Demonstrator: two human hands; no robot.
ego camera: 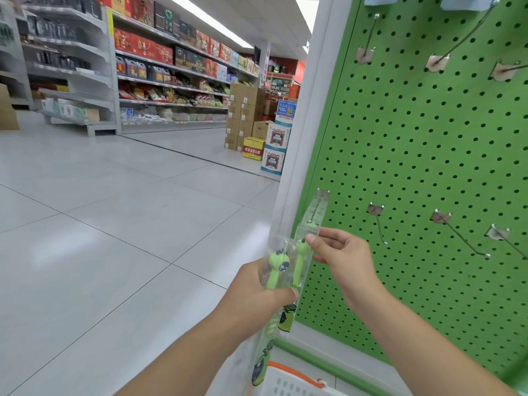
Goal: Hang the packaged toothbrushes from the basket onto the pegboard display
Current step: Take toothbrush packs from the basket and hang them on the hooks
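Mid-hanging at lower centre: left hand (257,284) gripping packaged toothbrushes (281,270), right hand (340,252) pinching one pack's top, seemingly at the leftmost hook (315,212) of the pegboard (428,167); next, sliding its hole on.

A shop aisle with a pale grey tiled floor (114,224) runs away to the far left. Long shelves (171,81) of red boxes, jugs and packets line the far side. Stacked cardboard cartons (243,115) stand near a white upright post (297,138). Strip lights (205,18) cross the white ceiling.
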